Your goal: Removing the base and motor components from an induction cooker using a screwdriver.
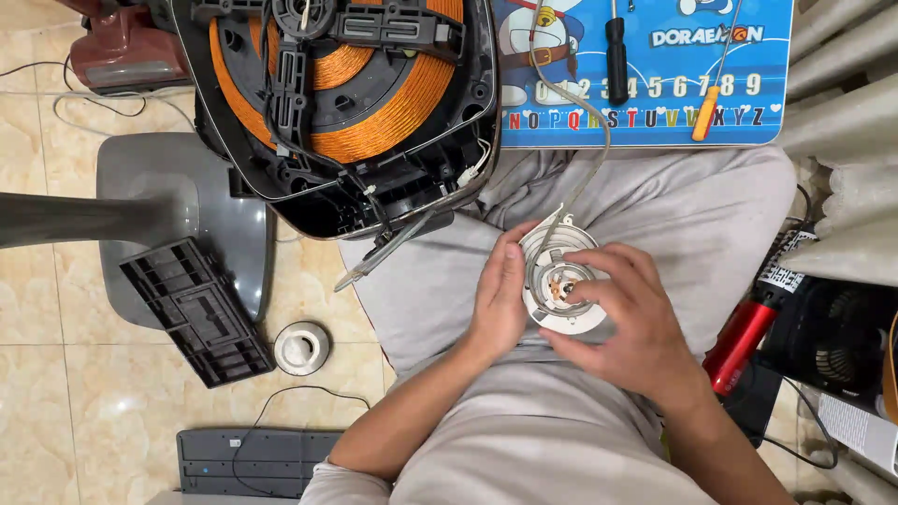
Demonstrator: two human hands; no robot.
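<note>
Both forearms enter from the bottom edge, over a lap in grey cloth (655,201).

Floor: beige glossy tiles (56,411). At far left, a maroon appliance (122,47) with thin cables beside it; below it a grey stand base (168,178). A black ribbed panel (196,309) lies partly on that base. Just right of the panel, a small white ring (301,348) sits on the tile. A dark grey slotted panel (253,460) lies at the bottom edge.

Upper centre: an opened cooker housing (346,103), black frame, orange copper coil exposed, wires hanging from its lower edge toward the lap.

Top right: a blue cartoon-printed table (655,93) carrying a black-handled screwdriver (615,51) and an orange-handled screwdriver (711,103). Far right: pale folded fabric, a red cylinder (744,341), a black fan grille (842,351).

Held item: a round white disc (561,285) with a metal centre and copper-coloured contacts, a grey cable running from it up toward the table. It rests over the lap, between both hands. Left hand (500,299) grips its left rim, thumb on top. Right hand (627,323) clasps its right side, fingers curled over the face.
</note>
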